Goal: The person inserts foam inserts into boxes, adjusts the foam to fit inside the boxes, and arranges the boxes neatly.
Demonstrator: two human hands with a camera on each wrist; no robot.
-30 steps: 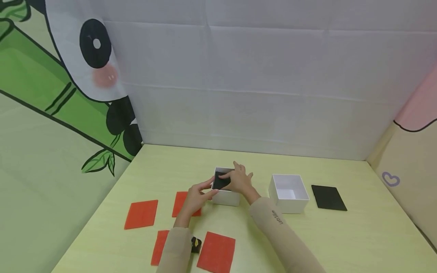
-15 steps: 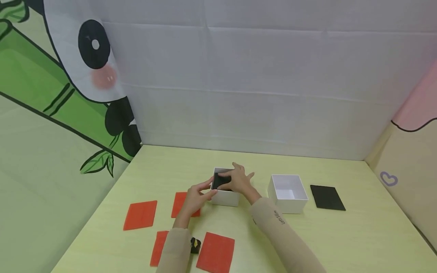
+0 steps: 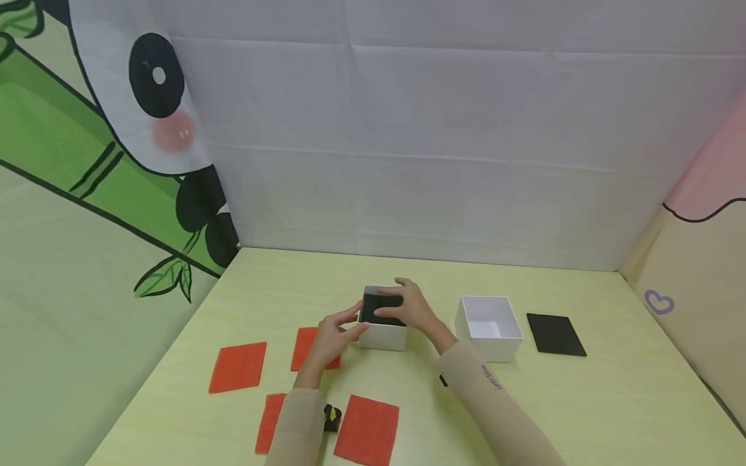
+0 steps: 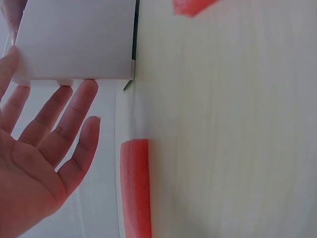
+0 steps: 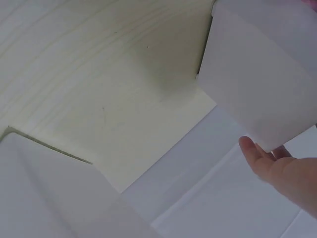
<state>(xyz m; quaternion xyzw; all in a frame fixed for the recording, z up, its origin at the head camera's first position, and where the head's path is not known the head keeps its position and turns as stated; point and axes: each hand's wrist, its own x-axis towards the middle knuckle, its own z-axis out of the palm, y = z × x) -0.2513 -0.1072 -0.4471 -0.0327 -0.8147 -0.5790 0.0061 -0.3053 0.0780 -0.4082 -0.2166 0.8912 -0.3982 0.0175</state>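
Observation:
A white open-topped box [image 3: 381, 338] stands in the middle of the table. Inside its opening lies a flat black square sheet [image 3: 373, 307]. My left hand [image 3: 333, 336] steadies the box at its left front corner, thumb near the front rim. In the left wrist view the straight fingers of that left hand [image 4: 44, 144] touch the box wall [image 4: 79, 39] with their tips. My right hand [image 3: 415, 307] reaches over the right rim, index finger and thumb spread on the black sheet. In the right wrist view that right hand [image 5: 287, 173] shows at the box's upper edge; its fingertips are partly hidden.
A second white box [image 3: 495, 348], with nothing seen inside, stands to the right, beside a flat black sheet [image 3: 556, 334]. Several red sheets [image 3: 237, 367] lie at the left and front. A small black-and-yellow item [image 3: 332, 417] sits by my left sleeve. A white curtain [image 3: 408, 149] hangs behind.
My right hand has shifted slightly right, and more of the black sheet in the box shows. A small dark thing now peeks out beside my right sleeve. My left hand stays at the box.

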